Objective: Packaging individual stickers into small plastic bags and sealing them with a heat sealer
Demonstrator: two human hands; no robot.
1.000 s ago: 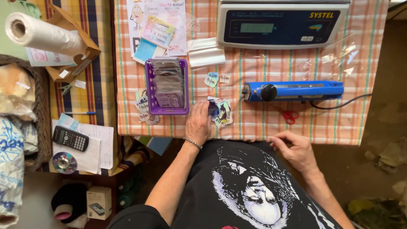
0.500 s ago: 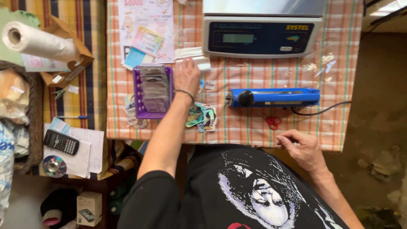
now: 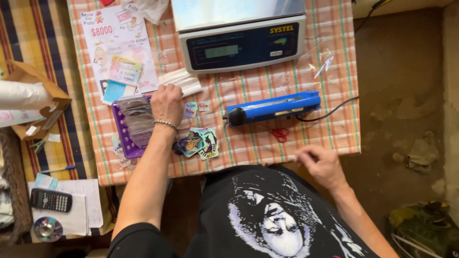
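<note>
While the left hand [image 3: 166, 102] lies palm-down, fingers curled over a stack of clear plastic bags [image 3: 136, 119] in the purple tray [image 3: 120, 139], actual grasp cannot be told. Right hand [image 3: 321, 165], loosely curled, empty, rests at table edge, 4 o'clock. Glossy stickers [image 3: 200, 142] loose at 5 o'clock; blue sealer [image 3: 272, 108] untouched at 3 o'clock.

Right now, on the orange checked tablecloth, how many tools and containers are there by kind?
Digital scale: 1
Blue heat sealer: 1
Red scissors: 1
Purple tray: 1, next to the left hand
Total: 4
</note>
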